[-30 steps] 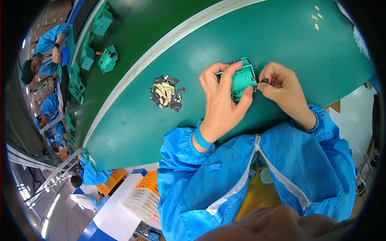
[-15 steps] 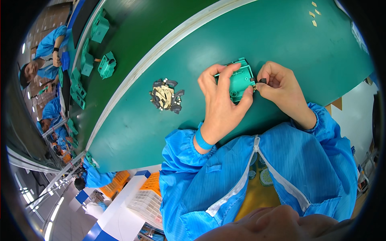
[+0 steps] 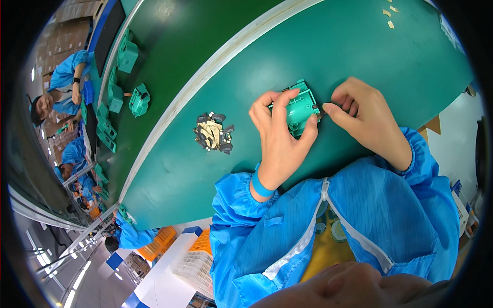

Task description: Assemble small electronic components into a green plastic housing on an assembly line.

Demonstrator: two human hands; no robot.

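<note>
My left hand [image 3: 282,136] grips a teal plastic housing [image 3: 302,109] with fingers over its far left side and the thumb along its near right edge. Inside the housing, small round posts show. A small dark piece [image 3: 319,117] sits at its right edge, close to my left thumb. Just right of the housing is my right hand [image 3: 367,118], its thumb stretched toward that edge and apart from the half-curled fingers. Nothing shows between them. On the table to the left lies a pile of small black and cream pieces [image 3: 213,133].
Scraps of cream paper [image 3: 391,24] lie at the far right of the green table [image 3: 246,77]. Beyond a pale rail [image 3: 205,66], more teal housings [image 3: 139,100] stand on a dark green conveyor. Co-workers in blue [image 3: 67,77] are on its far side.
My right fingers have opened from their pinch on a small black piece, with the thumb now apart. My left hand still holds the housing. The whole view has shifted slightly.
</note>
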